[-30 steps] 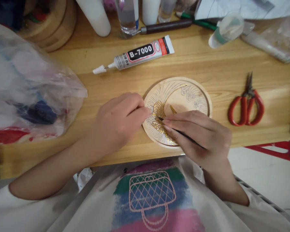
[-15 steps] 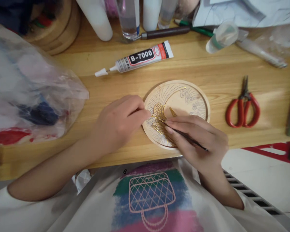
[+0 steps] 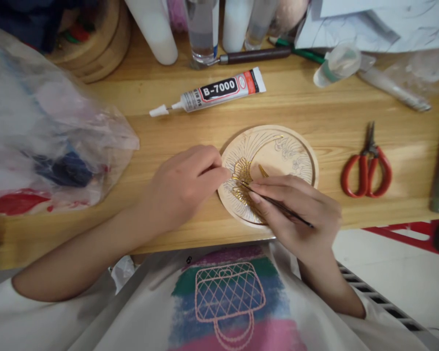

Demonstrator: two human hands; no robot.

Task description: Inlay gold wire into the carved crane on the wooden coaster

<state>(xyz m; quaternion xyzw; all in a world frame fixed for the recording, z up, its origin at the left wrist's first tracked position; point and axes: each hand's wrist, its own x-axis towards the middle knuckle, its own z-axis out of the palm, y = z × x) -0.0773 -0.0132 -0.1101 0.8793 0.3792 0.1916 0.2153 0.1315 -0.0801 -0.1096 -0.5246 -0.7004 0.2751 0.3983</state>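
One camera, worn on the person's head, peers forward and steeply down from close above the wooden table point(image 3: 175, 131). The left hand point(image 3: 190, 185) and right hand point(image 3: 303, 204) sit around the dial's centre, the wearer's shirt point(image 3: 230, 297) at six, a clear bottle point(image 3: 202, 34) cropped at twelve.

Mod. indoor lt, soft shadow on disc point(image 3: 272, 152), edges blurry.

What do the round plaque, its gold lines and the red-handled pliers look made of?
Round plaque: probably wood, matte, going by its pale tan surface. Gold lines: likely metal wire, shiny, since they glint. Pliers: apparently metal, from dark grey tips; smooth red grips, perhaps plastic or rubber.
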